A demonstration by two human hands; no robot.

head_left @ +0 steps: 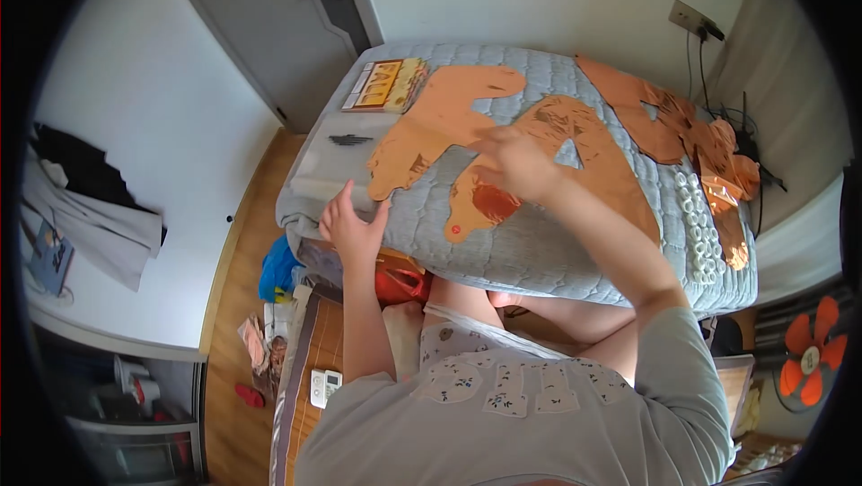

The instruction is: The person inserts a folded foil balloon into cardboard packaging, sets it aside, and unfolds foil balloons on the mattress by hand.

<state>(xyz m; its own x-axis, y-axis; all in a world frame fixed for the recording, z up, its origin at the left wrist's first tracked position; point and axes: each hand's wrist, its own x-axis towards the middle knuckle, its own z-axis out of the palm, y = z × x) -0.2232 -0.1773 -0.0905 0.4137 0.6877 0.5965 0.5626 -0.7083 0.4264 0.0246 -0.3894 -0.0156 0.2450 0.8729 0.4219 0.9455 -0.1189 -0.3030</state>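
My left hand (353,227) is raised over the near left edge of the bed, thumb and fingers apart, with nothing visible between them. To its right, my right hand (519,166) hovers over the flat orange foil balloons, its fingers drawn together and slightly blurred; what they hold, if anything, is too small to tell. One foil balloon (440,113) lies nearest the left hand. Another bent foil balloon (615,176), with creased shiny patches and a small red mark at its tip, stretches beneath my right hand and forearm.
On the quilted bed (404,235) lie a FALL package (386,85), thin black sticks (350,140), small white rings (699,227) in rows, and more orange foil (642,109). A white remote (325,388) is beside me, and an orange-bladed fan (811,356) stands right.
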